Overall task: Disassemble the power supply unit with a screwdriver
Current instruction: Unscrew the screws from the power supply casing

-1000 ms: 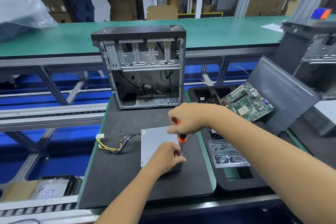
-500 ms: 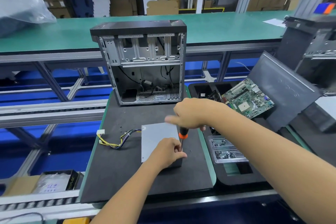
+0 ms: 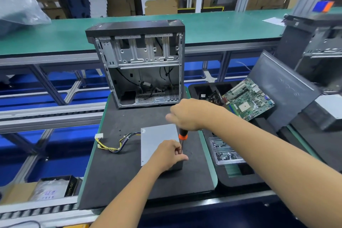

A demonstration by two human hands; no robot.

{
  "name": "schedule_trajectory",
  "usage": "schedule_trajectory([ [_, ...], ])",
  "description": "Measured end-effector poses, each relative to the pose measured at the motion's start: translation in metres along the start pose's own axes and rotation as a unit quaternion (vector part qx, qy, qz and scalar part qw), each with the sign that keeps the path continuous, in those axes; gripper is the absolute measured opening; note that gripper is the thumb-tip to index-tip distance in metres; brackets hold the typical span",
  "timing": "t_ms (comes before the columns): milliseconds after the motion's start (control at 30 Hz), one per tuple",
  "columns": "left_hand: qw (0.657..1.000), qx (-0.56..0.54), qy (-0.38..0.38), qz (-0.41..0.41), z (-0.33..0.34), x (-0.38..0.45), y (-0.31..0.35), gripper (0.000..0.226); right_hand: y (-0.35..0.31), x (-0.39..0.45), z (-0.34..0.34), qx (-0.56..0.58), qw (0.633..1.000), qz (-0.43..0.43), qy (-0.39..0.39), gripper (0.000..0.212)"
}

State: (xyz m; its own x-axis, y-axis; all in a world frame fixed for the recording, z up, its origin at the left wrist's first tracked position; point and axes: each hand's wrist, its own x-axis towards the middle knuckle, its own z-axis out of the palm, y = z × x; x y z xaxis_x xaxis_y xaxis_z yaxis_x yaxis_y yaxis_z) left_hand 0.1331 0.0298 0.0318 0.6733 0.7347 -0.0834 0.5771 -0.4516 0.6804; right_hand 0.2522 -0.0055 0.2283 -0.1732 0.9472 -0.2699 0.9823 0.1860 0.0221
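Since the earlier frame the right hand (image 3: pixel 187 114) has risen slightly, its fingers curled round the screwdriver (image 3: pixel 182 138) handle. The screwdriver stands nearly upright, tip down at the power supply unit's (image 3: pixel 157 140) right edge. The left hand (image 3: pixel 169 153) rests on the unit's near right corner, fingertips pinching the shaft. The unit lies flat mid-mat (image 3: pixel 114 181), cable bundle (image 3: pixel 114 143) trailing left. Beyond stands the open computer case (image 3: pixel 140 65); a motherboard (image 3: pixel 248 98) leans right. Green benches and cartons fill the room behind.

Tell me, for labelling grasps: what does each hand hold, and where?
Right hand grips the screwdriver by its handle; left hand holds the power supply unit at its right edge.
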Motion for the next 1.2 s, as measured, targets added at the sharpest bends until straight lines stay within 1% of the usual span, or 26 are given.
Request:
schedule_trajectory([
  [33,1.000,-0.004,0.000,0.002,0.000,0.000,0.000,0.039,0.000,0.002,0.000,-0.026,1.000,0.003,0.003,0.021],
  [67,1.000,-0.006,0.000,0.004,0.000,0.000,0.000,0.039,0.001,0.002,0.000,-0.025,1.000,0.007,-0.001,0.021],
  [133,1.000,-0.004,0.001,0.006,0.000,-0.001,0.000,0.040,0.005,0.002,-0.001,0.028,0.999,-0.004,-0.022,0.021],
  [200,1.000,-0.001,0.003,0.010,0.000,0.000,0.000,0.042,0.009,-0.001,-0.004,0.081,0.996,-0.029,-0.021,0.015],
  [300,1.000,0.000,0.000,0.010,0.000,0.001,0.000,0.045,0.010,-0.004,-0.008,0.126,0.990,-0.046,-0.044,0.023],
  [367,1.000,0.002,-0.005,0.009,0.000,0.002,-0.001,0.045,0.010,-0.003,-0.004,0.142,0.987,-0.050,-0.046,0.021],
  [400,1.000,0.003,-0.006,0.008,0.000,0.002,-0.002,0.044,0.009,-0.002,-0.001,0.128,0.990,-0.046,-0.039,0.020],
  [500,1.000,0.003,-0.005,0.009,0.001,0.003,-0.002,0.043,0.008,0.000,0.000,0.056,0.998,0.018,-0.020,0.045],
  [533,1.000,0.005,-0.004,0.010,0.001,0.003,-0.002,0.043,0.008,0.001,-0.001,0.045,0.998,0.028,-0.018,0.046],
  [567,1.000,0.007,-0.004,0.011,0.000,0.003,-0.002,0.043,0.008,0.002,-0.001,0.046,0.999,0.020,-0.021,0.039],
  [633,1.000,0.011,-0.005,0.012,0.000,0.003,-0.001,0.044,0.010,0.002,-0.002,0.077,0.996,-0.027,-0.032,0.018],
  [667,1.000,0.013,-0.006,0.012,0.000,0.003,-0.001,0.044,0.010,0.000,-0.003,0.089,0.994,-0.048,-0.034,0.012],
  [800,1.000,0.008,-0.009,0.007,-0.001,0.002,0.000,0.044,0.013,-0.003,-0.006,0.112,0.990,-0.076,-0.033,0.021],
  [900,1.000,-0.001,-0.014,0.008,-0.002,0.001,0.000,0.044,0.014,-0.003,-0.005,0.117,0.990,-0.078,-0.027,0.021],
  [933,1.000,-0.004,-0.017,0.007,-0.002,0.001,0.000,0.043,0.013,-0.002,-0.004,0.117,0.990,-0.074,-0.029,0.025],
  [1100,1.000,-0.016,-0.025,-0.003,0.000,0.003,-0.002,0.041,0.009,0.003,0.001,0.085,0.995,0.020,-0.047,0.074],
  [1133,1.000,-0.012,-0.023,-0.002,0.000,0.003,-0.002,0.041,0.008,0.005,0.001,0.104,0.992,0.036,-0.055,0.077],
  [1167,1.000,-0.007,-0.023,-0.001,0.000,0.003,-0.001,0.041,0.008,0.006,0.001,0.125,0.989,0.044,-0.058,0.072],
  [1200,1.000,-0.003,-0.022,0.000,-0.001,0.002,-0.001,0.042,0.008,0.006,0.001,0.138,0.988,0.042,-0.057,0.061],
])
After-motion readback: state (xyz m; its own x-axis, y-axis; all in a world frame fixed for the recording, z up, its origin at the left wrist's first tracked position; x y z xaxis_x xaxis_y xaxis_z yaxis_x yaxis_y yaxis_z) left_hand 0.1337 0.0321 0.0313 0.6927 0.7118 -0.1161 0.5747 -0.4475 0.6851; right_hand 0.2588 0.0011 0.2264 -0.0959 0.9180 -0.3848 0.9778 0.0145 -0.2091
